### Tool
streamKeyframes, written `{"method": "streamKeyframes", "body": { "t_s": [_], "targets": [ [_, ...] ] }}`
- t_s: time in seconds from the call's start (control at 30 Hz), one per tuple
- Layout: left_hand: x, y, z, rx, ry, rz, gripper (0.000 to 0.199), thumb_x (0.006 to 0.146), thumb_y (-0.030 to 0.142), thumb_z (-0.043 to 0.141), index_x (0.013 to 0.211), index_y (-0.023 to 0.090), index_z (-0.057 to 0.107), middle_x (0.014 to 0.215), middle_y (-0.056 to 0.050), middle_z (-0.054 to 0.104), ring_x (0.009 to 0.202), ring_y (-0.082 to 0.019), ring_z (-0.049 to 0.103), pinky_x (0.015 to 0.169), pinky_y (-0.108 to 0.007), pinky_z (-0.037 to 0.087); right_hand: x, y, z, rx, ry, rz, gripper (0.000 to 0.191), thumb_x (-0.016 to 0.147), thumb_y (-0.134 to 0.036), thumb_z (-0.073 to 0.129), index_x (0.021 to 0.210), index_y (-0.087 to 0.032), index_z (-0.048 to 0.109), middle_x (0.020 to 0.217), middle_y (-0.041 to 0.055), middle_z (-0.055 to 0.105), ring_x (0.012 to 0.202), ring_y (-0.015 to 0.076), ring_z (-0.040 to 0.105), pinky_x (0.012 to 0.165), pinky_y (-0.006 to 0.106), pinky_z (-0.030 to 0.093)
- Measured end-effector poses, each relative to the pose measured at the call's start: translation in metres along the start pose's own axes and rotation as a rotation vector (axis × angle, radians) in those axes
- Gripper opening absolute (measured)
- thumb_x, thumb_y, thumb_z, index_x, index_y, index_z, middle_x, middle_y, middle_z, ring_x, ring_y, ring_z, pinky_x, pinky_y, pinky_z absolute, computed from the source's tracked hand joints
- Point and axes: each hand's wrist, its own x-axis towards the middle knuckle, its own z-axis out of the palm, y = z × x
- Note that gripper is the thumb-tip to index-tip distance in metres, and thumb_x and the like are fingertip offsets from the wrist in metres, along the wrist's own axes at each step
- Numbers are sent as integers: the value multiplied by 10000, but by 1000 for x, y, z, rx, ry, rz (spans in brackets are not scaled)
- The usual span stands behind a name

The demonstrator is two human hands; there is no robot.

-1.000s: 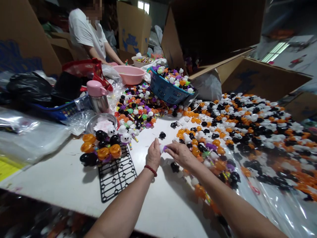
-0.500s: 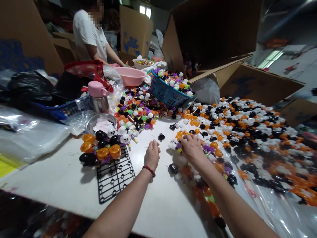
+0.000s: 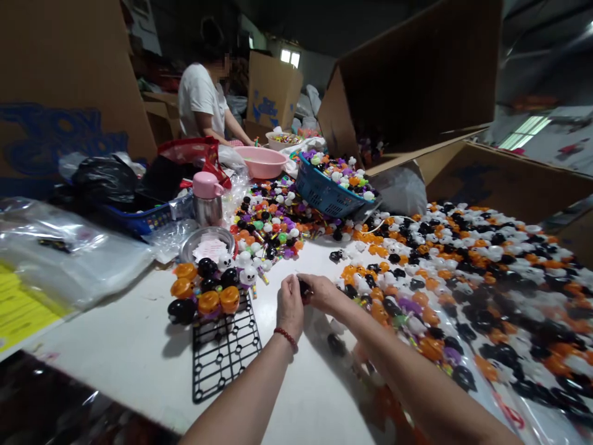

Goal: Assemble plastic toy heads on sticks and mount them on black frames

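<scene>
My left hand [image 3: 291, 303], with a red bead bracelet on its wrist, is raised over the white table, its fingers pinched together. Against its fingertips my right hand [image 3: 323, 293] closes around a small black plastic toy head [image 3: 304, 289]. Whatever else the left fingers hold is hidden. To the left, a cluster of pumpkin, skull and black toy heads [image 3: 208, 301] rests at the top of a black grid rack [image 3: 226, 355]. Right of my hands spreads a large pile of orange, black and white toy heads [image 3: 445, 266].
A blue basket [image 3: 324, 191] full of toy heads stands behind loose candy tubes [image 3: 266, 225]. At the left are a pink-lidded flask [image 3: 207, 204], a round tin [image 3: 188, 250] and plastic bags [image 3: 83, 247]. A person [image 3: 199, 102] sits beyond a pink basin [image 3: 262, 164]; cardboard boxes [image 3: 504, 173] stand around.
My right hand has come left from the pile to meet my left hand, with a black toy head between them. The lone black piece no longer shows on the table. The view has shifted left.
</scene>
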Motion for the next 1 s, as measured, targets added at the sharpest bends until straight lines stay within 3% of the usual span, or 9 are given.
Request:
{"method": "streamKeyframes", "body": {
  "t_s": [0.1,0.23,0.37,0.47,0.57,0.67,0.73,0.87,1.0],
  "targets": [
    [-3,5,0,-67,83,-58,347,902,496,535,1063,195,593,973,-66,660,771,-151,613,655,-265,514,11,-11,-9,23,10,-30,459,796,-80,568,1212,-226,694,1082,22,753,956,176,668,811,219,470],
    [-7,12,-1,-95,69,-85,310,888,398,515,1122,212,599,904,-26,637,663,-109,542,610,-232,477,59,-17,-17,-101,88,20,459,844,-75,515,1266,-176,664,1164,93,715,1069,217,627,892,268,451],
    [-7,15,1,-252,81,-108,288,858,432,546,1032,202,548,872,-10,601,663,-110,567,610,-244,499,100,-18,-10,-120,95,37,383,913,-113,485,1256,-175,645,1304,133,611,1138,233,592,940,298,445],
    [-7,15,3,-330,87,-156,319,838,490,591,949,216,472,775,27,559,601,-114,575,589,-265,514,105,-14,-4,-121,89,120,328,881,-138,546,1185,-139,669,1298,180,583,1041,251,635,880,317,478],
    [-8,16,5,-340,50,-174,339,860,533,565,957,224,466,688,51,543,490,-107,529,531,-265,487,89,-3,-5,-85,127,226,284,848,-178,589,1108,-121,686,1169,186,652,972,259,651,815,314,484],
    [-8,17,6,-323,1,-198,371,898,586,485,947,218,501,657,35,564,467,-118,528,519,-277,483,55,7,-11,-18,204,296,262,912,-264,505,1077,-141,666,1003,120,714,885,209,653,756,284,478],
    [-9,19,6,-302,3,-215,409,912,621,436,896,217,499,646,25,574,470,-121,531,519,-280,483,27,10,-12,186,296,321,277,931,-343,474,1029,-155,652,910,74,726,803,176,643,703,264,472],
    [-12,24,6,-253,27,-237,460,916,663,396,867,215,490,600,32,557,448,-116,511,491,-261,457,-26,3,-3,877,490,297,335,765,-483,704,851,-165,642,777,46,718,687,154,600,630,256,436],
    [-14,27,6,-232,35,-252,489,896,700,408,852,220,490,580,45,528,435,-119,502,471,-265,457,-50,-7,6,1078,524,316,410,646,-521,807,814,-179,656,685,8,682,616,133,536,598,257,390]
  ]
}}
